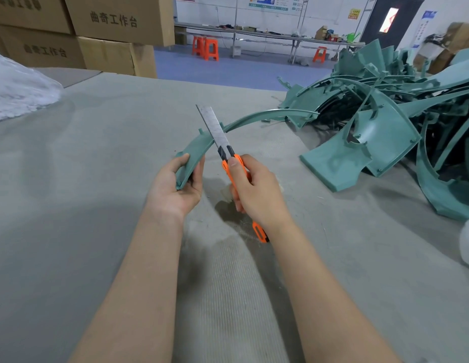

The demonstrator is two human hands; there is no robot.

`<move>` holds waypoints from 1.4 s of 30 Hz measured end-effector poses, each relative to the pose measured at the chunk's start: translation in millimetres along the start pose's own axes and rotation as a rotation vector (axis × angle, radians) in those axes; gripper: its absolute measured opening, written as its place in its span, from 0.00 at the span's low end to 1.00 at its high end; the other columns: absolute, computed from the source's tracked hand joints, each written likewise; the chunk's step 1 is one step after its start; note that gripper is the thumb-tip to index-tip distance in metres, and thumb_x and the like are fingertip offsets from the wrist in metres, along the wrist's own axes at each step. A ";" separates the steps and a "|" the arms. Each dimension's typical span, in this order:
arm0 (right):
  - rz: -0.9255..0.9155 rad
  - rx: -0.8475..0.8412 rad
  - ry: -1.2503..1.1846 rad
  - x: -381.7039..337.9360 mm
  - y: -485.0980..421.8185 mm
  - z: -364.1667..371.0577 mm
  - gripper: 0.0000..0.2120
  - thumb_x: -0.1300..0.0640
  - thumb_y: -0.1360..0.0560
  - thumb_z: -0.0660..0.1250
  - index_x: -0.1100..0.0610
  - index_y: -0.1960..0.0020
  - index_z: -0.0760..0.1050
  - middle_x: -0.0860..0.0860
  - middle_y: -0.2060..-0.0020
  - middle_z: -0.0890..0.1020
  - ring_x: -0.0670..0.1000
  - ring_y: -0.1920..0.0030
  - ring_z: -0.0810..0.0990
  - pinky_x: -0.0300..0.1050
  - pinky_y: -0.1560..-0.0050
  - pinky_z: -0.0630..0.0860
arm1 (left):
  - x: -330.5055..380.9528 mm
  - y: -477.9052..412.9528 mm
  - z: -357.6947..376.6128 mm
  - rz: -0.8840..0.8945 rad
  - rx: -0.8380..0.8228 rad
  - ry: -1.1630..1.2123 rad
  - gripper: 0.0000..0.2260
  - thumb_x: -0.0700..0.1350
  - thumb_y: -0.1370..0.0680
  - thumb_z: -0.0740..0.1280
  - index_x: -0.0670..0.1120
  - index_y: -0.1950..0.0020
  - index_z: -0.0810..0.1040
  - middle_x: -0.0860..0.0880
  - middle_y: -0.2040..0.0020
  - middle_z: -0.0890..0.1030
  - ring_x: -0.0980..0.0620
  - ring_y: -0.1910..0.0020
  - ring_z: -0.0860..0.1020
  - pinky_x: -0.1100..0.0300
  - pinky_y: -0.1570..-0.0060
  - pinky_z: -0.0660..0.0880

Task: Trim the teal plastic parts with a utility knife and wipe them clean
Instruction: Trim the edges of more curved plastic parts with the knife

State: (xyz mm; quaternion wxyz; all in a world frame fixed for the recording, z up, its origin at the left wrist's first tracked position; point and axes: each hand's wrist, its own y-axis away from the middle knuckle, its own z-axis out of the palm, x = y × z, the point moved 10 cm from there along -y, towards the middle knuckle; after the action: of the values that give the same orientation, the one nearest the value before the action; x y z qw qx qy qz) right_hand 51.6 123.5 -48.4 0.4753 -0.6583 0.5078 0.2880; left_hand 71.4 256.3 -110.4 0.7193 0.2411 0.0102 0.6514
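My left hand (pixel 179 183) grips the near end of a long curved teal plastic part (pixel 247 118) that arcs away to the right above the table. In my right hand (pixel 257 187) is an orange utility knife (pixel 229 166), its long blade extended. The blade points up and away and lies across the teal part's edge just beyond my left fingers. A large heap of teal parts (pixel 385 121) lies on the right of the table.
A grey cloth-covered table (pixel 97 205) spreads under my arms. Stacked cardboard boxes (pixel 97 35) stand at the far left, with a white plastic bag (pixel 16 87) beside them. More white plastic (pixel 467 242) shows at the right edge. Orange stools (pixel 206 48) and benches stand beyond.
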 end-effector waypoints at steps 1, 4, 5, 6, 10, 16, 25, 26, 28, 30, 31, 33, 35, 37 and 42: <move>0.002 -0.003 -0.005 0.8 -0.3 0.2 0.15 0.48 0.18 0.58 0.58 0.55 0.74 0.53 0.73 0.72 0.53 0.73 0.71 0.49 0.69 0.71 | 0.1 0.0 -0.1 0.000 0.002 0.002 0.02 0.34 0.23 0.66 0.38 0.52 0.77 0.40 0.61 0.84 0.44 0.65 0.84 0.62 0.75 0.78; 0.002 -0.008 -0.007 2.2 -0.8 1.1 0.14 0.49 0.18 0.59 0.56 0.57 0.73 0.52 0.75 0.71 0.51 0.76 0.71 0.44 0.74 0.68 | 1.0 -0.2 -0.5 0.006 0.006 -0.007 0.02 0.34 0.23 0.66 0.38 0.53 0.77 0.40 0.62 0.84 0.44 0.66 0.84 0.62 0.75 0.78; 0.003 -0.008 -0.014 2.4 -1.0 1.1 0.14 0.49 0.18 0.59 0.55 0.58 0.73 0.51 0.75 0.71 0.50 0.77 0.71 0.42 0.75 0.68 | 1.7 -0.2 -0.8 0.008 0.007 -0.005 0.02 0.34 0.23 0.66 0.38 0.52 0.77 0.40 0.62 0.84 0.44 0.66 0.84 0.62 0.75 0.78; 0.006 -0.008 -0.025 2.9 -1.5 0.8 0.14 0.49 0.18 0.59 0.55 0.58 0.72 0.51 0.75 0.70 0.50 0.78 0.70 0.41 0.76 0.68 | 2.6 0.0 -1.0 0.010 0.005 -0.002 0.02 0.34 0.23 0.66 0.38 0.52 0.77 0.39 0.62 0.84 0.44 0.66 0.84 0.62 0.75 0.78; -0.015 -0.071 0.023 3.3 0.7 10.6 0.14 0.49 0.19 0.60 0.54 0.60 0.71 0.50 0.76 0.71 0.51 0.77 0.71 0.45 0.72 0.69 | 1.3 -1.2 2.1 0.006 0.015 -0.010 0.06 0.35 0.22 0.64 0.36 0.57 0.78 0.40 0.64 0.83 0.46 0.71 0.83 0.63 0.76 0.77; -0.006 -0.075 -0.018 3.9 2.8 13.5 0.16 0.49 0.19 0.60 0.60 0.56 0.73 0.52 0.75 0.72 0.52 0.75 0.72 0.48 0.71 0.70 | 4.3 -8.3 -4.4 0.056 0.040 0.009 0.06 0.36 0.21 0.62 0.38 0.45 0.76 0.43 0.55 0.80 0.49 0.65 0.81 0.63 0.72 0.78; 0.059 0.077 -0.021 17.1 -3.7 -14.3 0.18 0.45 0.19 0.58 0.58 0.53 0.77 0.51 0.76 0.74 0.52 0.74 0.74 0.57 0.62 0.77 | -0.4 -1.5 1.0 0.016 0.008 0.084 0.14 0.34 0.22 0.64 0.37 0.36 0.74 0.38 0.54 0.82 0.42 0.67 0.83 0.60 0.75 0.78; 0.052 0.070 -0.015 16.6 -3.8 -12.7 0.18 0.45 0.19 0.58 0.57 0.54 0.77 0.52 0.75 0.74 0.54 0.73 0.74 0.57 0.62 0.77 | -0.5 -0.5 2.0 0.016 0.006 0.079 0.15 0.34 0.22 0.64 0.36 0.35 0.74 0.38 0.55 0.82 0.42 0.67 0.83 0.60 0.75 0.78; 0.037 0.044 -0.005 14.6 -3.2 -7.5 0.16 0.45 0.19 0.58 0.55 0.55 0.77 0.53 0.74 0.73 0.56 0.72 0.73 0.58 0.63 0.75 | -0.5 0.5 3.6 0.020 0.002 0.072 0.16 0.35 0.22 0.63 0.35 0.34 0.73 0.38 0.55 0.82 0.42 0.68 0.83 0.60 0.74 0.78; 0.031 0.035 0.000 14.0 -3.2 -5.4 0.15 0.45 0.19 0.59 0.52 0.56 0.76 0.52 0.74 0.73 0.54 0.72 0.72 0.56 0.64 0.75 | 0.1 0.3 3.9 0.023 0.004 0.075 0.16 0.34 0.22 0.63 0.35 0.33 0.73 0.38 0.54 0.82 0.42 0.68 0.83 0.60 0.73 0.79; 0.031 0.035 0.003 14.4 -3.3 -5.4 0.14 0.45 0.19 0.59 0.51 0.57 0.76 0.51 0.74 0.73 0.53 0.72 0.72 0.55 0.64 0.74 | 0.1 0.5 4.3 0.023 0.004 0.079 0.17 0.34 0.22 0.63 0.35 0.33 0.73 0.38 0.54 0.82 0.42 0.68 0.83 0.60 0.73 0.79; 0.037 0.030 -0.005 15.5 -3.1 -4.9 0.14 0.45 0.19 0.59 0.50 0.57 0.76 0.50 0.74 0.73 0.52 0.73 0.72 0.52 0.66 0.73 | -0.3 0.5 4.6 0.022 0.002 0.081 0.17 0.34 0.22 0.63 0.35 0.33 0.72 0.38 0.54 0.82 0.42 0.68 0.83 0.60 0.73 0.79; 0.043 0.019 -0.015 16.3 -2.9 -3.7 0.14 0.45 0.19 0.59 0.51 0.58 0.76 0.49 0.74 0.72 0.51 0.74 0.71 0.49 0.68 0.71 | -0.4 0.6 4.3 0.024 0.001 0.078 0.16 0.34 0.21 0.62 0.35 0.33 0.73 0.38 0.54 0.82 0.42 0.68 0.83 0.60 0.73 0.79; 0.053 0.011 -0.027 17.5 -3.1 -3.7 0.14 0.45 0.19 0.59 0.51 0.57 0.76 0.50 0.75 0.72 0.50 0.76 0.70 0.46 0.70 0.69 | 0.0 0.9 4.4 0.021 0.001 0.077 0.16 0.34 0.21 0.62 0.35 0.34 0.73 0.37 0.54 0.82 0.42 0.68 0.83 0.60 0.74 0.79; -0.021 -0.081 0.048 10.5 -0.1 10.0 0.15 0.47 0.19 0.60 0.54 0.58 0.74 0.47 0.76 0.71 0.50 0.76 0.70 0.48 0.72 0.70 | -2.1 -0.5 6.6 0.029 0.016 0.043 0.06 0.34 0.21 0.61 0.36 0.45 0.74 0.40 0.56 0.80 0.47 0.62 0.80 0.62 0.74 0.78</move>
State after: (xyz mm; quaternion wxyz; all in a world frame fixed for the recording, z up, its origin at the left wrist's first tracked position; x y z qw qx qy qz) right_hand 56.0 128.5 -61.2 0.4391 -0.6889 0.5000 0.2875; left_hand 73.7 252.0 -105.5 0.7073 0.2330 0.0276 0.6669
